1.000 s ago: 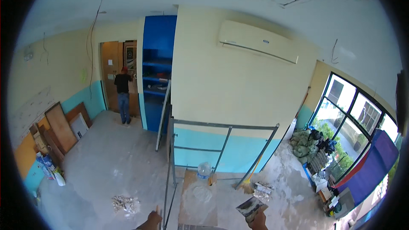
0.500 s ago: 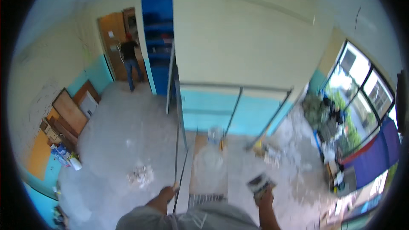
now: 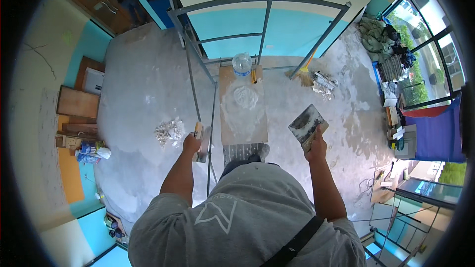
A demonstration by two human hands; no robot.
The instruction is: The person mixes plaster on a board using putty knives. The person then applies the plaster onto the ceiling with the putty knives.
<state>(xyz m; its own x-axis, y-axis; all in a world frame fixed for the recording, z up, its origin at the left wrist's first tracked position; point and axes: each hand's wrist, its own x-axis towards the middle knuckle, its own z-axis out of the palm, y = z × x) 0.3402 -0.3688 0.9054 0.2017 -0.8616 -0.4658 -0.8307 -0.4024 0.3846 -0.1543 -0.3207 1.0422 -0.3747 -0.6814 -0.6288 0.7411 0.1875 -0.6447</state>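
My left hand [image 3: 191, 145] is closed around the wooden handle of a flat trowel [image 3: 201, 149], whose metal blade hangs beside the scaffold's thin rail. My right hand [image 3: 315, 147] grips a flat, square metal plate [image 3: 308, 122] smeared with whitish plaster and dark patches, tilted up to the right of the plank. Between the two hands runs a wooden plank [image 3: 244, 131], bearing a mound of wet white plaster [image 3: 246, 97]. At its far end are a clear plastic jug [image 3: 242, 64] and a small yellow-handled tool [image 3: 254, 75].
Grey scaffold bars [image 3: 267, 32] frame the plank at left and far end. Below on the floor [image 3: 133, 94] lie debris piles [image 3: 169, 131] and a yellow broom [image 3: 307, 71]. Boards [image 3: 78, 102] lean on the left wall; a person [image 3: 128, 2] stands by the door. Windows [image 3: 430, 44] are at right.
The view has tilted downward, so the plank and my torso show more fully. Both hands sit higher in the picture, still holding the same things.
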